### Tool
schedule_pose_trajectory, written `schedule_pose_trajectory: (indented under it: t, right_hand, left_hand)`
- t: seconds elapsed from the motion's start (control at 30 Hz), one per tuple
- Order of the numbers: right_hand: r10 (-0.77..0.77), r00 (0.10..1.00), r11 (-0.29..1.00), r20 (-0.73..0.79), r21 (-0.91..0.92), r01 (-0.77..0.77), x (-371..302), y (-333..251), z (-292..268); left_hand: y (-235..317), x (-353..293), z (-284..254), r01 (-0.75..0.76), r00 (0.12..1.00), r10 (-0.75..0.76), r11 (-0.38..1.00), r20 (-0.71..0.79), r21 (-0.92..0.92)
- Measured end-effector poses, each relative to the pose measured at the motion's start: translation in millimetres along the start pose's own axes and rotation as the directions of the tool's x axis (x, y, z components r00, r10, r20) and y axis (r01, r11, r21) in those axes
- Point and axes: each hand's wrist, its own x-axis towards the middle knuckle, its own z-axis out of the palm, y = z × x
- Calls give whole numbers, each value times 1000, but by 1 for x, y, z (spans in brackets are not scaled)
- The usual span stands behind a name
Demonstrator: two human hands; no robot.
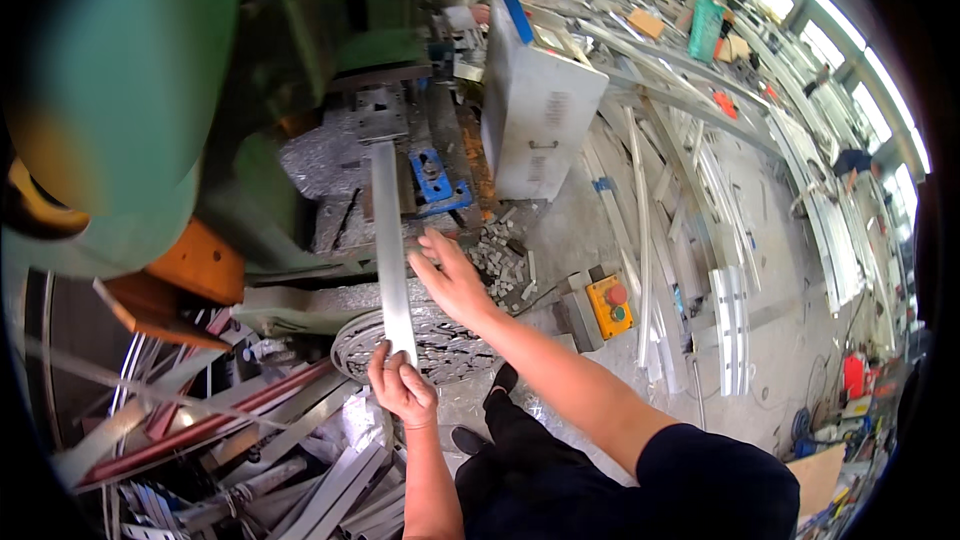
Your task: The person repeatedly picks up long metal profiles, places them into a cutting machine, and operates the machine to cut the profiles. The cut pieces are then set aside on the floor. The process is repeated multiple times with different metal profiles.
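A long flat silver metal bar (389, 240) runs from the block-shaped tooling (382, 115) of a green press machine (290, 20) toward me. Its far end goes under or against that tooling; I cannot tell which. My left hand (403, 387) is closed round the bar's near end, thumb on top. Beside the bar's right edge, my right hand (452, 278) is raised with its fingers apart, holding nothing. A blue metal fixture (432, 178) sits on the machine bed to the right of the bar. Metal chips litter the bed.
Below the bar stands a round container (350, 345) of metal scraps. A grey metal cabinet (545, 105) and a yellow control box (610, 305) with red and green buttons stand to the right. Offcuts (320, 490) crowd the lower left; long profiles (730, 330) lie on the floor.
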Motion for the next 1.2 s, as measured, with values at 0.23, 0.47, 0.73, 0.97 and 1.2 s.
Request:
schedule_pose_trajectory:
  t: [0.23,0.47,0.73,0.97,1.2]
  right_hand:
    - [-209,920,810,-331,-586,-27,-157,20,-232]
    - [-135,955,637,-263,-761,-119,-182,44,-261]
    - [-147,955,633,-258,-766,-110,-180,62,-261]
    - [-225,929,611,-293,-785,-99,-187,75,-256]
    - [-202,936,642,-287,-761,-95,-190,68,-262]
  left_hand:
    - [-26,102,110,15,997,-18,999,-74,-34]
    - [-58,91,136,-56,989,58,998,-136,20]
    - [-43,105,130,-50,998,54,992,-28,118]
    - [-50,112,126,-259,959,269,960,-90,106]
    - [-41,108,122,-71,997,65,985,44,158]
